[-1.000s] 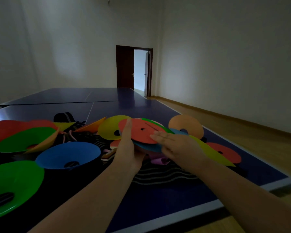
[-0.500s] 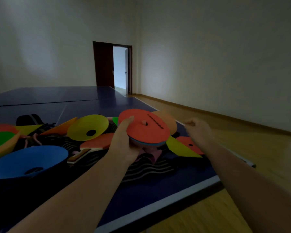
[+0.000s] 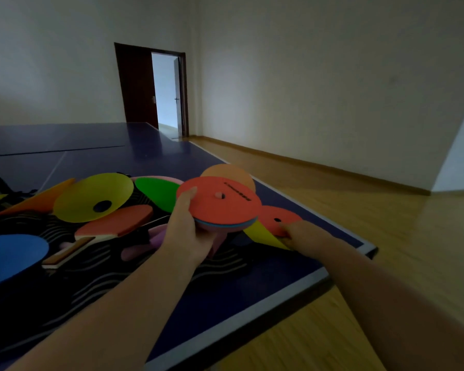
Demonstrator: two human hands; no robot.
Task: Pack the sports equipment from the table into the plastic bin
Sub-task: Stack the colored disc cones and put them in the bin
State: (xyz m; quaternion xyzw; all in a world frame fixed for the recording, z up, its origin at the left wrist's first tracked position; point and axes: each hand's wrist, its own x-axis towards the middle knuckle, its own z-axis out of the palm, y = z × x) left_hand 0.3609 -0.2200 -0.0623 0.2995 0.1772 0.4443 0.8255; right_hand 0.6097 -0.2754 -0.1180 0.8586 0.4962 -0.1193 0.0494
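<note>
Our left hand (image 3: 188,236) grips the stack of discs (image 3: 220,202), thumb on top, near the right edge of the table (image 3: 252,285); tilted, it could slide apart onto the floor (image 3: 359,210). Our right hand (image 3: 306,234) touches the red disc (image 3: 276,218) at that edge, pinching or not we cannot tell; a yellow disc (image 3: 260,234) crowds it. Beyond lie a paddle (image 3: 115,223) and an orange disc (image 3: 225,171); no plastic bin shows
</note>
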